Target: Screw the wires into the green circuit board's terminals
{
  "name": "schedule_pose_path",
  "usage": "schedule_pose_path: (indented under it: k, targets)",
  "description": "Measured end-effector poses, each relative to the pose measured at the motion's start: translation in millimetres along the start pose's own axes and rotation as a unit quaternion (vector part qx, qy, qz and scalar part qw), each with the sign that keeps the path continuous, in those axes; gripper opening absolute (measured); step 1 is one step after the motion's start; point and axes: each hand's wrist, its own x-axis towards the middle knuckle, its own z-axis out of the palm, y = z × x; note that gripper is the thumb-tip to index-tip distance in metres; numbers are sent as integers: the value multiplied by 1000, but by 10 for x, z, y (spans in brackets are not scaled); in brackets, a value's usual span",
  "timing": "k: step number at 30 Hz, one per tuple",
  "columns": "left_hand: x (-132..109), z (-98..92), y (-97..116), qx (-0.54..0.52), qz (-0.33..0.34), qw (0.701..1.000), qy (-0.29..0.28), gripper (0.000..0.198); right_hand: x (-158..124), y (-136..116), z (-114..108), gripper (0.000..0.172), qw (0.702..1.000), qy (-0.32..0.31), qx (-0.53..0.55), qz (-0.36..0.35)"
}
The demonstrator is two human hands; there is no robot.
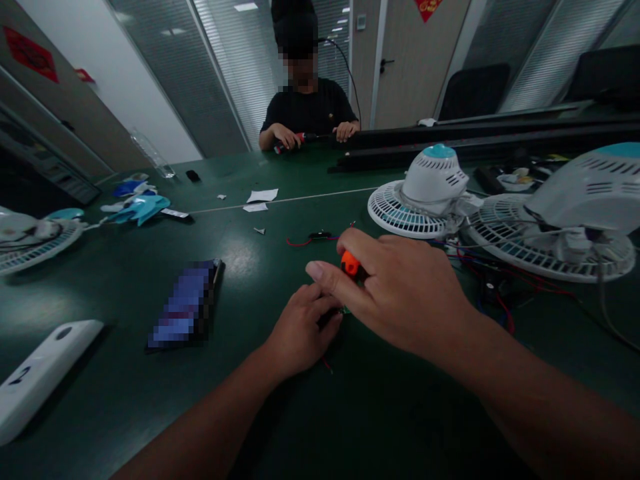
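Note:
My right hand point(405, 287) is closed round a screwdriver point(351, 264), whose orange and black handle end shows between thumb and forefinger. The shaft and tip are hidden under the hand. Just below it, my left hand point(303, 327) rests on the table with its fingers closed on a small part. A sliver of that green circuit board point(345, 311) shows beside the fingertips. A red wire point(327, 365) sticks out beneath the left hand. Beyond both hands lies a small black module point(320, 235) with red and blue wires.
White fan units point(407, 210) and tangled wires point(505, 310) stand on the right. On the left lie a phone point(183, 303) and a white numbered device point(45, 373). Across the green table point(240, 427), a person point(307, 107) holds a red and black tool point(290, 143) beside long black bars point(450, 140).

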Motion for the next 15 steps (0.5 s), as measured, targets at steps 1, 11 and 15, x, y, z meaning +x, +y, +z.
schedule_pose_path:
  k: [1,11,15]
  targets:
    - [-1,0,0,3,-2,1000,-2,20,2,0,1,49,1000,0,-1,5]
    - [27,-29,32,29,-24,999,-21,20,5,-9,31,24,1000,10,-15,12]
    - [24,-30,28,30,-25,999,-26,20,5,-6,31,21,1000,7,1,8]
